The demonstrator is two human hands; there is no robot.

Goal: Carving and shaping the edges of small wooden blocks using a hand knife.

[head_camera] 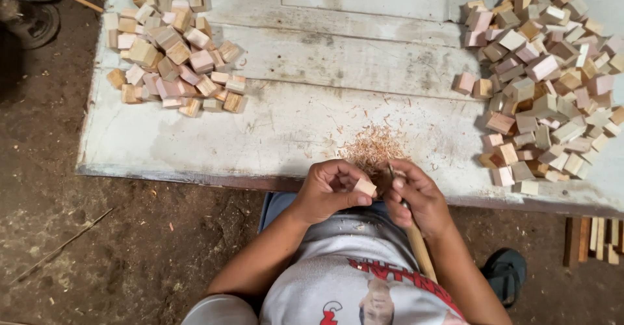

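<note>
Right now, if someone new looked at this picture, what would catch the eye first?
First, the two heaps of small wooden blocks on the worn white board: a large pile at the right and a smaller pile at the upper left. Then, at the near edge, the left hand holds one wooden block while the right hand grips a wooden-handled tool, just below a patch of shavings.

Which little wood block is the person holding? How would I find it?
Start at the white board, then go to its near edge, just below the shavings. The block sits pinched in the left hand. It is the only one off the board, away from both piles.
</note>
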